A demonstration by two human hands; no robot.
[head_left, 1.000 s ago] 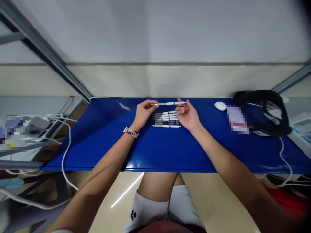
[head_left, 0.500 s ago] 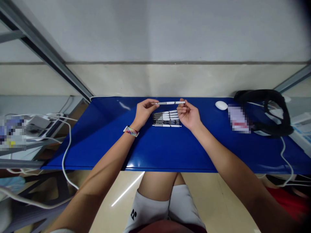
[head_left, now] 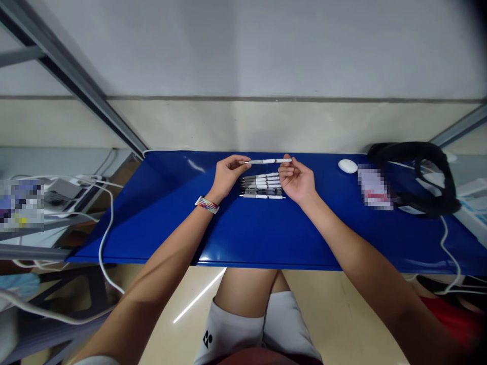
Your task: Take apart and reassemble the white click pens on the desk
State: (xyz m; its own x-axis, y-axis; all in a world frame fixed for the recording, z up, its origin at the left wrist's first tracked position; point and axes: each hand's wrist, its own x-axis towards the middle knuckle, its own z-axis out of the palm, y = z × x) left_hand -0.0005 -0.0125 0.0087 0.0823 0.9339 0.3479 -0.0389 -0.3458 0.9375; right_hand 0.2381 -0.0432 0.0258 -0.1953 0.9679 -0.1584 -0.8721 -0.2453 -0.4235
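At six o'clock, nearest to the person, the glossy blue rectangular surface is stretching out beyond the knees. Farther on, at the clock's centre, several slim white, grey and dark pens are lying side by side, crosswise to the person, and their tips are mostly pointing to nine o'clock. This close order is probably saving room and making the pens easy to reach; their exact number I cannot tell.

At ten o'clock from this row, the left hand, which is wearing a multicoloured patterned band on the wrist, is pinching with its grip the pointed end of a slim white-and-grey pen. At two to three o'clock, the right hand is pinching the opposite end with its grip, between thumb and forefinger, while the other fingers are curling toward the palm. The hands are holding both ends, I think, because this is making the pen steady and level and is leaving its middle visible.

The held pen is lying across twelve o'clock, seemingly above the surface. It is looking straight and thin, with a greyish front section, a white barrel and a dark mark toward the back end.
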